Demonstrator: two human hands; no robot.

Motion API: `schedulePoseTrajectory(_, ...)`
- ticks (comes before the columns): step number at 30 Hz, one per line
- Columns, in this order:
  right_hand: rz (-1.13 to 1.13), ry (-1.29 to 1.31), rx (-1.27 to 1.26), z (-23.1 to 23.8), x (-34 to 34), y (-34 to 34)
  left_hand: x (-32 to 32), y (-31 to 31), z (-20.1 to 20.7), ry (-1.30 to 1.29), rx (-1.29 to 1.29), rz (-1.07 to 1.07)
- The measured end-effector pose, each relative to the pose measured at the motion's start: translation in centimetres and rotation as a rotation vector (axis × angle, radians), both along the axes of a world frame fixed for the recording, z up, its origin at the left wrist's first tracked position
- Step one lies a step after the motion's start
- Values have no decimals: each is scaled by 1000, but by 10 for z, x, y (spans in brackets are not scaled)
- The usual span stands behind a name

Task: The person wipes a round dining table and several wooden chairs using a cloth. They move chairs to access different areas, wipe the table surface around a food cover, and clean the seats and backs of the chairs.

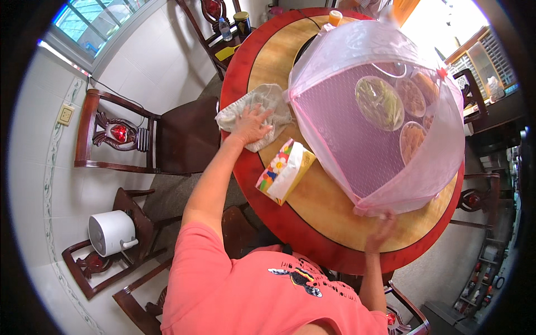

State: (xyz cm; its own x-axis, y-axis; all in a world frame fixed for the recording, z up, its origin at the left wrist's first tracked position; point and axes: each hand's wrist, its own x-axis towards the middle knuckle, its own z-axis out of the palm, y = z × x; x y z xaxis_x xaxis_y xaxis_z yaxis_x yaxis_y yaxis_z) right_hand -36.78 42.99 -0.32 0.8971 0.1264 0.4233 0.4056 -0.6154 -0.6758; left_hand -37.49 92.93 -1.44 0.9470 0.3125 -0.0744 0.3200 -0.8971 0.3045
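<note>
On the round table's (335, 218) left side, we find one pale cloth (263, 95), long axis roughly crosswise, one end pointing left, beneath the flat, spread left hand (252, 124). We count one tissue pack (286, 170), one pink cover (329, 97); the blurred right hand's (382, 231) grip we cannot tell.

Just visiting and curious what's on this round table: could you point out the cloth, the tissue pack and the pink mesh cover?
Cloth (269, 97): head view, on its upper part.
Tissue pack (285, 172): head view, on the white strip along its middle.
Pink mesh cover (340, 120): head view, on its mesh side.
</note>
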Motion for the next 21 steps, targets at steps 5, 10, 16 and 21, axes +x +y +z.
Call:
schedulePoseTrajectory(5,325,131,-30,7,-8,133,9,-17,-11,-19,91,13)
schedulePoseTrajectory(10,389,25,-158,-10,3,182,-22,-20,-14,-105,-31,-290)
schedulePoseTrajectory(16,502,28,-256,-28,0,184,-25,15,-23,-196,11,-270)
schedulePoseTrajectory(21,448,122,-310,-39,-2,185,79,71,-27,-280,124,162)
